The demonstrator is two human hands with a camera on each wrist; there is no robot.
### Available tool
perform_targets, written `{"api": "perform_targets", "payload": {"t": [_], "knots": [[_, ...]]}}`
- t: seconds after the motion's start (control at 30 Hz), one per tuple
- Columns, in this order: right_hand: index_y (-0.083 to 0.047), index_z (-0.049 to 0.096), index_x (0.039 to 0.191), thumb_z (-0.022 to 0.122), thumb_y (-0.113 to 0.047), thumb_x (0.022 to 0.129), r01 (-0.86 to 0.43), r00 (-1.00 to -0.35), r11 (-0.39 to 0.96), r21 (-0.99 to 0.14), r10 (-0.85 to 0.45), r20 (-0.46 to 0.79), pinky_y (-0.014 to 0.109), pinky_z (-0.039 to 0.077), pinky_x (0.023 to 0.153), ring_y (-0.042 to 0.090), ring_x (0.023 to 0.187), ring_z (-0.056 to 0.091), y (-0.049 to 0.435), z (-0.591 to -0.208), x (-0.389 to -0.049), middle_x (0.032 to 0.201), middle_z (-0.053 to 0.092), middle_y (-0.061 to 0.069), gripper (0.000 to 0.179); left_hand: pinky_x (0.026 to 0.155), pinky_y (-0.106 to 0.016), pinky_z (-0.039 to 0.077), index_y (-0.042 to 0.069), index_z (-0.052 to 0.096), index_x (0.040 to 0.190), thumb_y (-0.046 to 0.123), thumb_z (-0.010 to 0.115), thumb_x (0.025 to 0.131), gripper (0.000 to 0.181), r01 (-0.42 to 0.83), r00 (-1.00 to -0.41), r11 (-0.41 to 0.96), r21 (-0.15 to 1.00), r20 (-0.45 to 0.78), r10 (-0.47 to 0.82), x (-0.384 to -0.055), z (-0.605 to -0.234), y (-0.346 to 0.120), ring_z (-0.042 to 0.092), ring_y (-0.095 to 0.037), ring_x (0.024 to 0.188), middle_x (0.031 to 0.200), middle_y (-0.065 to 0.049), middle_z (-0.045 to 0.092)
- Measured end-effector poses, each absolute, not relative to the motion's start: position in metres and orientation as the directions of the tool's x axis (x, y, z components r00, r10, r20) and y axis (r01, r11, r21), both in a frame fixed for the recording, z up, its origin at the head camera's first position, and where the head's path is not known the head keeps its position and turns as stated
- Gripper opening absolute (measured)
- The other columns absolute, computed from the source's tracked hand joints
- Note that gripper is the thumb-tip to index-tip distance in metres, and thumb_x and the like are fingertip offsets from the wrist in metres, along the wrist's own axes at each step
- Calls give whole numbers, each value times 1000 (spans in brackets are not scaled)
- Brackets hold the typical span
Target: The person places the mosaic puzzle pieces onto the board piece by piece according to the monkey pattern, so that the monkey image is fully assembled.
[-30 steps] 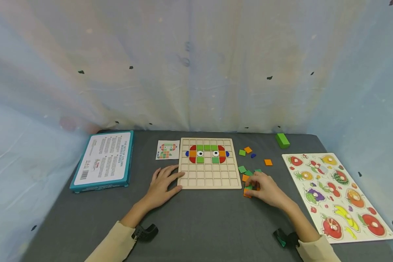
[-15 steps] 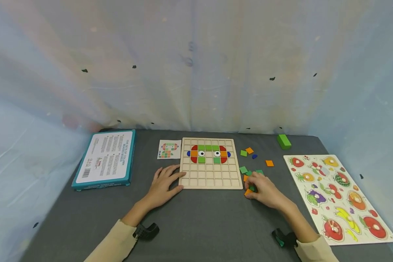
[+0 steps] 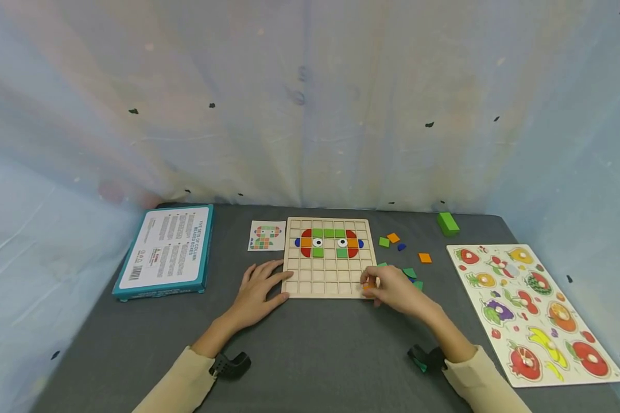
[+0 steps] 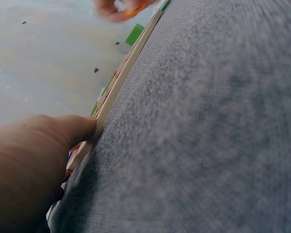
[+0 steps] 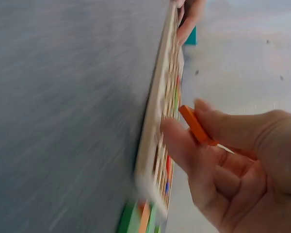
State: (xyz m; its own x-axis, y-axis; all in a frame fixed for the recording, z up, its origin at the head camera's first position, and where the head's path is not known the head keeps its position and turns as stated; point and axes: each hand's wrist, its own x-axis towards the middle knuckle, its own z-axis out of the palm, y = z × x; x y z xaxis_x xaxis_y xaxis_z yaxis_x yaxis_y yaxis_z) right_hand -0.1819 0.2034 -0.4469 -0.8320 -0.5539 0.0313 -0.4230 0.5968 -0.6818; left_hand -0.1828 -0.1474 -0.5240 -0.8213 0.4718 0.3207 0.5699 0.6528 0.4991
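My right hand (image 3: 396,291) is over the lower right corner of the wooden grid board (image 3: 317,275). Between its thumb and forefinger it pinches an orange square tile (image 5: 196,125), seen tilted in the right wrist view. Fingers spread, my left hand (image 3: 257,292) rests against the board's left edge, its thumb touching the rim in the left wrist view. Red, green, orange and blue tiles with two eye tiles (image 3: 343,242) form a face pattern in the board's upper rows. Beside the board's upper left lies a small pattern card (image 3: 266,236).
Loose tiles lie right of the board, among them a green square (image 3: 384,242) and an orange square (image 3: 425,258). A green block (image 3: 448,223) stands behind them. At far right is a fruit puzzle board (image 3: 532,312); at left lies a teal box (image 3: 165,250).
My right hand has picked an orange tile from the loose pile and moved left with it, over the board's lower right corner. The left hand stays at the board's edge.
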Motion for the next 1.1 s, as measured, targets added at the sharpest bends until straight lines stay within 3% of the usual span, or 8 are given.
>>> {"api": "perform_targets", "payload": {"t": [0.17, 0.47, 0.73, 0.93, 1.1], "knots": [[4, 66, 102, 68, 3, 92, -391, -838, 498, -774, -541, 75, 28, 52, 50, 25, 58, 64, 162, -448, -212, 85, 64, 9, 10, 113, -66, 11, 20, 57, 143, 40, 65, 97, 51, 574, -819, 653, 495, 325, 473, -184, -525, -148, 33, -32, 143, 154, -11, 41], [4, 74, 107, 64, 8, 92, -517, -807, 545, -660, -568, 163, 26, 51, 64, 14, 68, 57, 113, -457, -249, 88, 63, 11, 18, 113, -66, 12, 21, 58, 142, 39, 66, 96, 50, 572, -820, 659, 489, 331, 467, -183, -524, -149, 34, -32, 142, 153, -11, 42], [-4, 77, 97, 71, 2, 90, -526, -830, 663, -532, -536, 153, 29, 52, 69, 18, 78, 61, 104, -462, -250, 88, 67, 5, 10, 113, -66, 11, 21, 58, 142, 40, 66, 97, 50, 570, -822, 655, 496, 325, 468, -183, -524, -149, 33, -31, 143, 154, -11, 42], [-6, 81, 96, 75, -5, 89, -555, -827, 724, -410, -535, 173, 30, 50, 63, 20, 78, 61, 102, -461, -242, 90, 65, 7, 9, 113, -66, 11, 21, 57, 143, 41, 65, 97, 50, 569, -822, 661, 490, 320, 470, -184, -525, -149, 33, -31, 143, 154, -11, 41], [-9, 81, 92, 76, -8, 89, -560, -825, 734, -384, -534, 184, 28, 51, 62, 16, 75, 61, 108, -461, -237, 86, 66, 2, 6, 113, -66, 11, 21, 57, 143, 41, 65, 97, 51, 570, -822, 660, 490, 321, 471, -184, -525, -148, 32, -31, 143, 154, -10, 41]]}}
